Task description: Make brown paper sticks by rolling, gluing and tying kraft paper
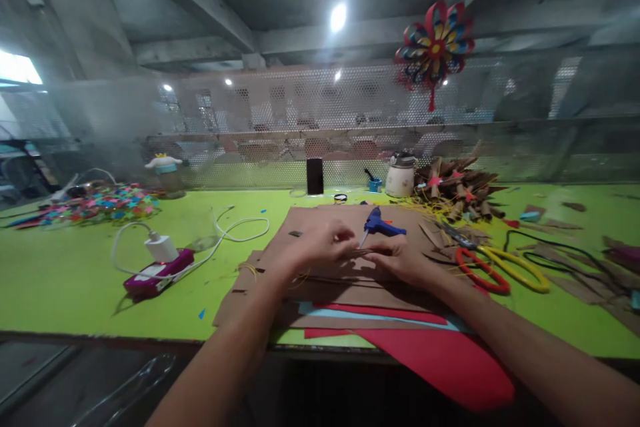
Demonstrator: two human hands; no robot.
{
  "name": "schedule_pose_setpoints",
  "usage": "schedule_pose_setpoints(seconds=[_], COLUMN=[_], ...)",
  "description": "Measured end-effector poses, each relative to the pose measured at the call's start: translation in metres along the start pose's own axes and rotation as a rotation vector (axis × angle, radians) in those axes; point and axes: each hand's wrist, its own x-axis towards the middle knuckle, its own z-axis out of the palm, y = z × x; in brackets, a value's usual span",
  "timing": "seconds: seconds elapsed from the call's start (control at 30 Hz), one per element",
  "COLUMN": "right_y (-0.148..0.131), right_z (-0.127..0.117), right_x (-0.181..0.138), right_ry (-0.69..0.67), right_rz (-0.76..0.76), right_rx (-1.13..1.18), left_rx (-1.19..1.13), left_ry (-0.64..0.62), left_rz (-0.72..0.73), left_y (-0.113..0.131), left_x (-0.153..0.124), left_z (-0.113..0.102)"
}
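Both my hands meet over a stack of brown cardboard sheets (320,280) on the green table (75,267). My left hand (325,243) pinches one end of a thin brown strip (361,253). My right hand (400,259) is closed on its other end. A blue glue gun (380,225) lies on the cardboard just behind my fingers. Red sheets (440,360) and a light blue sheet stick out from under the cardboard at the table's front edge.
Red-handled and yellow-handled scissors (500,270) lie to the right, with a black cable beyond. A pile of brown paper cones (457,190) and a white jar (400,177) stand at the back. At left sit a purple device with a white charger (160,263) and colourful scraps (100,203).
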Motion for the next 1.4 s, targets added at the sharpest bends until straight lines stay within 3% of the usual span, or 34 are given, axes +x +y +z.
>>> schedule_pose_setpoints(seconds=[0.1,0.2,0.3,0.47,0.53,0.6,0.7,0.8,0.9,1.0,1.07,1.13,1.3,1.4], right_y=[0.0,-0.002,-0.002,0.003,0.003,0.001,-0.006,-0.017,-0.026,-0.03,-0.026,-0.016,0.036,0.069], right_z=[0.003,0.004,-0.003,-0.038,-0.049,-0.052,-0.035,-0.002,0.031,0.043,0.032,0.006,-0.082,-0.109], right_x=[0.002,0.006,0.009,0.018,0.029,0.047,0.077,0.096,0.096,0.09,0.089,0.091,0.081,0.062], right_ry=[-0.009,0.008,0.042,0.016,-0.063,-0.154,-0.223,-0.26,-0.233,-0.176,-0.161,-0.134,0.017,0.073], right_rz=[0.009,0.033,0.115,0.177,0.174,0.189,0.209,0.192,0.18,0.174,0.19,0.227,0.454,0.607], right_rx=[0.033,0.053,0.091,0.01,-0.017,-0.052,-0.127,-0.238,-0.381,-0.48,-0.523,-0.57,-0.723,-0.786], left_rx=[0.105,0.177,0.16,0.099,0.048,-0.002,-0.004,0.021,-0.007,-0.128,-0.199,-0.232,-0.179,-0.091], left_ry=[-0.12,-0.133,-0.126,-0.136,-0.199,-0.292,-0.427,-0.499,-0.481,-0.473,-0.453,-0.403,-0.364,-0.372], left_rz=[0.066,0.063,0.008,-0.121,-0.105,-0.039,0.073,0.199,0.254,0.24,0.217,0.192,0.093,0.04], left_y=[0.003,-0.003,-0.013,-0.024,-0.02,-0.008,0.017,0.041,0.054,0.053,0.044,0.031,0.003,-0.011], left_x=[-0.003,0.001,0.002,-0.014,-0.019,-0.021,-0.024,-0.03,-0.038,-0.039,-0.032,-0.019,0.023,0.039], left_z=[0.015,0.017,-0.007,-0.063,-0.068,-0.06,-0.034,-0.016,-0.017,-0.029,-0.032,-0.028,0.001,0.018])
